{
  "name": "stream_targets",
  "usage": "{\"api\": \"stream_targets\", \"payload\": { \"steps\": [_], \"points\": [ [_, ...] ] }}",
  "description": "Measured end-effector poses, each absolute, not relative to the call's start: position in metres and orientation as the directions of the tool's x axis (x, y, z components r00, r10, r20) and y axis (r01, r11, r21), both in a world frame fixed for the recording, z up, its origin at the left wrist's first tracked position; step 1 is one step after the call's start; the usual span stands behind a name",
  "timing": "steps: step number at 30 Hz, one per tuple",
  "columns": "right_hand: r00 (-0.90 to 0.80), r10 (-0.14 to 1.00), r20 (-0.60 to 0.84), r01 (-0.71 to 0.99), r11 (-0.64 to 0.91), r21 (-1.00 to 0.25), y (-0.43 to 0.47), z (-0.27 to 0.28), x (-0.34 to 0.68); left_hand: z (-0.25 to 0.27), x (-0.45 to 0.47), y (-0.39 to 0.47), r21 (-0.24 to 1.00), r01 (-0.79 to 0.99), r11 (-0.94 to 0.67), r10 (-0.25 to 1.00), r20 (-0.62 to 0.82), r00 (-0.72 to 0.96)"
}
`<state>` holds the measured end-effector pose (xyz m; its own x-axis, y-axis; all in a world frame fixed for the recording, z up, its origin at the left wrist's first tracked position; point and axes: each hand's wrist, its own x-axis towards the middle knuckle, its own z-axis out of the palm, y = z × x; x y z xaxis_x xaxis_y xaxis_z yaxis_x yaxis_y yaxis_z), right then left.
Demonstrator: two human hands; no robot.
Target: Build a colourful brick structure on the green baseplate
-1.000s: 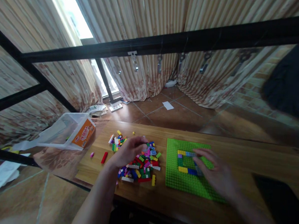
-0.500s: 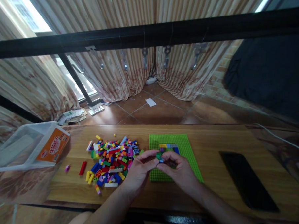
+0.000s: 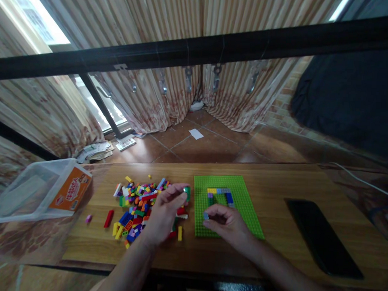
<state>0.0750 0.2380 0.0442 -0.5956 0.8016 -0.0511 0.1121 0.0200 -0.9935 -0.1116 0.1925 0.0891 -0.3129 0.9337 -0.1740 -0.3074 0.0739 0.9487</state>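
Observation:
My left hand (image 3: 165,213) is over the right side of the pile of loose toy bricks (image 3: 145,199), pinching a green brick (image 3: 187,191) between thumb and fingers. Above the lower left of the green baseplate (image 3: 245,212), my right hand (image 3: 227,222) has thumb and fingertips closed on a small light blue brick (image 3: 206,215). On the plate stands a brick outline, with a yellow brick (image 3: 212,190) at the back left and a dark blue brick (image 3: 230,197) on its right side. The front of this outline is hidden behind my right hand.
A clear plastic bin (image 3: 37,190) with an orange label lies at the left. A red brick (image 3: 109,218) and a small pink brick (image 3: 88,218) sit apart from the pile. At the right lies a flat black object (image 3: 323,237). A dark metal bar (image 3: 191,51) crosses behind the table.
My hands have moved apart. The left went left toward the pile with the green brick, while the right stays low over the plate with the light blue brick.

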Motion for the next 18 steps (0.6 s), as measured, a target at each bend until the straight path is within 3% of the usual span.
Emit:
{"api": "stream_targets", "payload": {
  "steps": [2, 5, 10, 15, 18],
  "points": [
    [-0.636, 0.767, -0.077, 0.202, 0.07, -0.977, 0.233, 0.041, 0.075, 0.102, -0.145, 0.19, 0.978, -0.191, 0.087, 0.93, -0.148, -0.337],
    [-0.642, 0.761, -0.091, 0.328, 0.166, -0.93, 0.23, 0.044, 0.071, 0.112, -0.191, 0.181, 0.971, 0.14, 0.194, 0.959, -0.158, -0.236],
    [-0.661, 0.748, -0.057, 0.436, 0.322, -0.84, 0.239, 0.064, 0.031, 0.108, -0.216, 0.17, 0.8, 0.57, 0.186, 0.982, -0.172, -0.079],
    [-0.727, 0.686, 0.025, 0.436, 0.489, -0.756, 0.233, 0.066, -0.022, 0.106, -0.202, 0.17, 0.553, 0.807, 0.207, 0.968, -0.237, -0.086],
    [-0.751, 0.658, 0.042, 0.428, 0.535, -0.729, 0.229, 0.059, -0.036, 0.106, -0.206, 0.165, 0.497, 0.838, 0.225, 0.967, -0.221, -0.129]
  ]
}}
